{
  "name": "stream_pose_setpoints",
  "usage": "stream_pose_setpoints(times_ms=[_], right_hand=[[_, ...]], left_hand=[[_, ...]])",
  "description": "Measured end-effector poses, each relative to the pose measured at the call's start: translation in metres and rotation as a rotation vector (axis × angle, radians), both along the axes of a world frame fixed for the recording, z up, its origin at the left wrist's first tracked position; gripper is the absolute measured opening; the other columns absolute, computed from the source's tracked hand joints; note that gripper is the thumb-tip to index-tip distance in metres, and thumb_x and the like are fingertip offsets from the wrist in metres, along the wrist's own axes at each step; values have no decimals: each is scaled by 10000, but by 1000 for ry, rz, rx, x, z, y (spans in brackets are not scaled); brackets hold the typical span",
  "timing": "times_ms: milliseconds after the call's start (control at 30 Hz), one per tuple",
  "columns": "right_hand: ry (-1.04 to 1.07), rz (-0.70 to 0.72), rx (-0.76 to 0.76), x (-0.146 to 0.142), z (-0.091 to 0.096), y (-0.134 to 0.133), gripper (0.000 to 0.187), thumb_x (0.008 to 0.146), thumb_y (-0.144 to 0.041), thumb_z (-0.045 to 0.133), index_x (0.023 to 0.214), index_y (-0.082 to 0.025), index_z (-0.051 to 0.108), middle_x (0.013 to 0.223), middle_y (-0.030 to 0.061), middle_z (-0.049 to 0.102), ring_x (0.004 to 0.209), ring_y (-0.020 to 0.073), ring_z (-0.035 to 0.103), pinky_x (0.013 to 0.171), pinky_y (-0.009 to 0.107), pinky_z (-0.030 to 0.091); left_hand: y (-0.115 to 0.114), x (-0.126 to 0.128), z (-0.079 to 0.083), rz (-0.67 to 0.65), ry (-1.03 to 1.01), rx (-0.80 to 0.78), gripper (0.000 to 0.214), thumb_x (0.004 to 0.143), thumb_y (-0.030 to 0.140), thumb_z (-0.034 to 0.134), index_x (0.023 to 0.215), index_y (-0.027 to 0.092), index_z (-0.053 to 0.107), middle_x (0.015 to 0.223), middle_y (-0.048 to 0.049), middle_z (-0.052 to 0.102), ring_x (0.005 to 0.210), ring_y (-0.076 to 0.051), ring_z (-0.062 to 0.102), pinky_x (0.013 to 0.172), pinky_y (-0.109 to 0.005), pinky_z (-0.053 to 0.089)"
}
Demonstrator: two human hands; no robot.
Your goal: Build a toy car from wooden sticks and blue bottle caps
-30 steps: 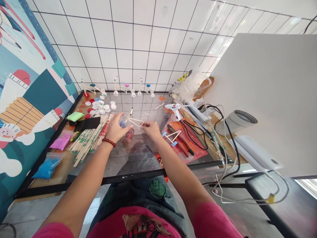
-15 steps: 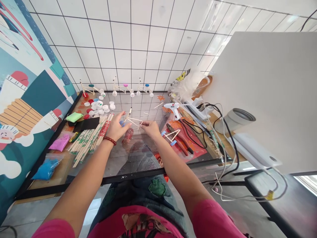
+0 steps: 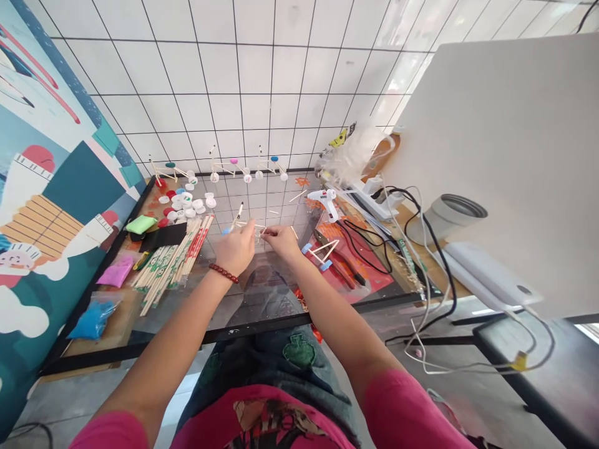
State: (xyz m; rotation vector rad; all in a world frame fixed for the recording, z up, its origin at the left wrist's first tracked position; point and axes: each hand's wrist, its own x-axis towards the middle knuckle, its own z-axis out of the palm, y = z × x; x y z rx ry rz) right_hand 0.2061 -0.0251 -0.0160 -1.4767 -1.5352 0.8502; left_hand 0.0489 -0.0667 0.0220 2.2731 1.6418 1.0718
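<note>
A small frame of wooden sticks [image 3: 260, 226] is between my hands above the glass table. It has blue caps [image 3: 226, 231] at its left and a short upright stick with a dark tip [image 3: 240, 209]. My right hand [image 3: 281, 242] pinches the frame's right end between thumb and fingers. My left hand [image 3: 235, 249], with a red bead bracelet on its wrist, is closed over the frame's near side; its fingertips are partly hidden. A second stick frame with blue caps [image 3: 322, 254] lies to the right of my right forearm.
Left are bottle caps [image 3: 186, 198], a bundle of chopsticks [image 3: 168, 262], and pink [image 3: 116, 269] and blue bags [image 3: 93, 318]. Finished-looking stick models [image 3: 234, 168] line the back. A white glue gun [image 3: 325, 202], pliers [image 3: 337, 255] and looping cables [image 3: 374, 246] lie right.
My left hand has moved right, toward my right hand, and its spread fingers have closed at the stick frame. My right hand stays nearly in place. The view has shifted slightly.
</note>
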Motion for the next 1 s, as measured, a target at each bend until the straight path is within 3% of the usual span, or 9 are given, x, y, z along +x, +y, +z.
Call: stream_pose_setpoints(times_ms=[133, 333, 500, 1000], right_hand=[[4, 12, -2, -1, -1, 1, 142, 785, -179, 697, 681, -221, 784, 715, -27, 748, 705, 145, 645, 721, 245, 473], [30, 24, 3, -2, -1, 2, 172, 801, -162, 691, 674, -234, 783, 749, -20, 774, 782, 167, 694, 760, 254, 507], [32, 38, -6, -1, -2, 3, 216, 824, -138, 680, 653, -224, 780, 718, -18, 766, 772, 171, 702, 769, 263, 516], [-32, 32, 5, -1, -4, 4, 189, 822, -134, 687, 685, -217, 788, 724, -35, 755, 782, 153, 690, 755, 234, 495]], left_hand=[[14, 16, -2, 109, 144, -129, 425, 968, 278, 507, 1360, 183, 643, 842, -140, 736, 806, -321, 709, 819, -393, 488], [22, 18, -9, 138, 177, -103, 338, 951, 226, 502, 1198, 217, 733, 798, -119, 737, 781, -291, 692, 769, -359, 476], [22, 16, -14, 150, 194, -123, 334, 969, 239, 489, 1180, 200, 744, 865, -143, 757, 788, -301, 693, 746, -361, 456], [14, 21, -2, 198, 332, -185, 382, 1033, 274, 407, 1264, 227, 708, 975, -110, 790, 883, -251, 724, 701, -315, 443]])
